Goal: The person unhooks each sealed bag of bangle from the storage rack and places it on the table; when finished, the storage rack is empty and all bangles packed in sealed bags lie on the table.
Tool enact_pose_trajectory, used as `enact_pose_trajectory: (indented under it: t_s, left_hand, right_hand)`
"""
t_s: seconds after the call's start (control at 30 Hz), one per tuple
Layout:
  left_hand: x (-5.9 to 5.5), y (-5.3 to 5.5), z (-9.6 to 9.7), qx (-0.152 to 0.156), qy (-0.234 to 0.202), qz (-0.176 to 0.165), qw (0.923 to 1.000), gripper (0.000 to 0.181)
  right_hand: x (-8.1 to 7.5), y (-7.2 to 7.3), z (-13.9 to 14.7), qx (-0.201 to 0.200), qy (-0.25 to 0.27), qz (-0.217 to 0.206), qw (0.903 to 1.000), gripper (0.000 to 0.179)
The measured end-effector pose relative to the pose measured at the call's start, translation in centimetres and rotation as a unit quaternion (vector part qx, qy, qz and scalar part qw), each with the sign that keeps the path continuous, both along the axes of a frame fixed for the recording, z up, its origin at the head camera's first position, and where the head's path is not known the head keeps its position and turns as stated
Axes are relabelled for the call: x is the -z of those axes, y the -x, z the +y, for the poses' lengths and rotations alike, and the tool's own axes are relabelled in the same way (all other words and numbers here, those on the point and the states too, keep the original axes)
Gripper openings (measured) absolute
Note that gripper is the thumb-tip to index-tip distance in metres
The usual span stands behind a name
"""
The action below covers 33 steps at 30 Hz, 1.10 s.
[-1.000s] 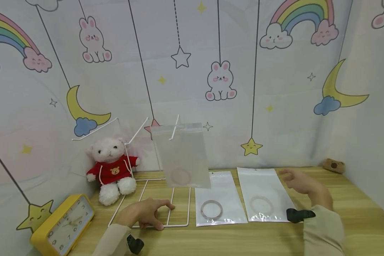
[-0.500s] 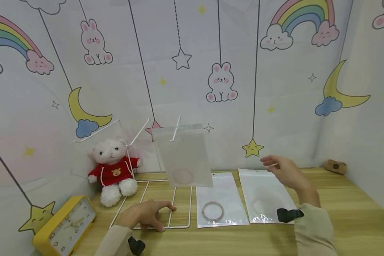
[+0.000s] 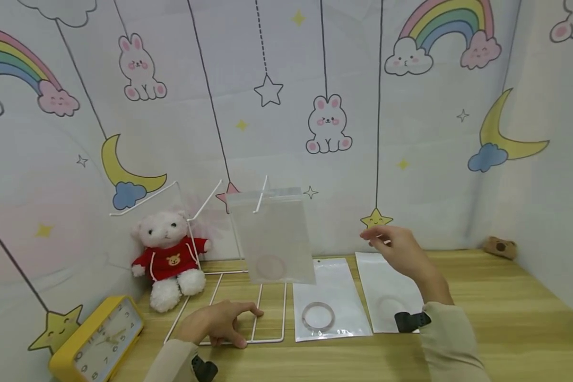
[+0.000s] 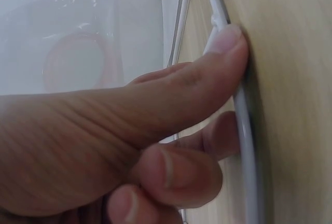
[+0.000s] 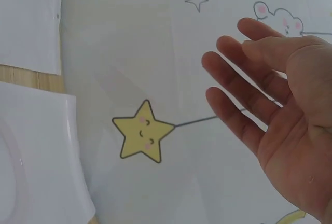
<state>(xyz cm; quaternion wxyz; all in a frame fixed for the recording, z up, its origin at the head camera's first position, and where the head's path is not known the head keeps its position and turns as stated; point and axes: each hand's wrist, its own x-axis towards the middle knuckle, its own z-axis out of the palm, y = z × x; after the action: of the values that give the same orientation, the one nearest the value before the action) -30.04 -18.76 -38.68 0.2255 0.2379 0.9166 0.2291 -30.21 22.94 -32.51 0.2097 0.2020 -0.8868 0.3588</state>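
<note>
White wire rack (image 3: 284, 313) with thin packets. The left hand (image 3: 215, 321) has its thumb and fingers curled against the rack's near edge; the right hand (image 3: 398, 249), loosely bent and holding nothing, hovers to the right of the rack. A hanging packet (image 3: 276, 233) is suspended from the rack's upper hook (image 3: 261, 194); a middle packet (image 3: 336, 286), showing a ring (image 3: 333, 318) within, lies just right of the rack, and an outer packet (image 3: 379, 276) lies farther right. Packets probably prove light, limp and slippery, best pinched along the top edge, away from the possibly fragile ring.
</note>
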Motion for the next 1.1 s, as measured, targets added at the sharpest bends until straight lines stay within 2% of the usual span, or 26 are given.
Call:
enact_pose_trajectory:
  t_s: [0.23,0.57,0.87,1.1]
  left_hand:
    - [0.1,-0.2,-0.1,0.003,-0.006,-0.004,1.0,0.059]
    - [0.0,-0.1,-0.1,0.007,-0.009,-0.001,0.9999,0.06]
    - [0.1,0.1,0.0,0.001,-0.007,0.002,1.0,0.061]
    - [0.1,0.0,0.0,-0.008,-0.001,-0.006,0.9999,0.061]
  right_hand:
    - [0.9,1.0,-3.3,-0.048,0.009,0.034,0.9982,0.019]
    - [1.7,1.2,-7.6,-0.125,-0.026,0.056,0.9902,0.02]
    - [1.7,0.9,-9.3,-0.149,-0.016,0.078,0.9856,0.022]
    - [2.3,0.9,-10.5,-0.152,-0.035,0.104,0.9824,0.025]
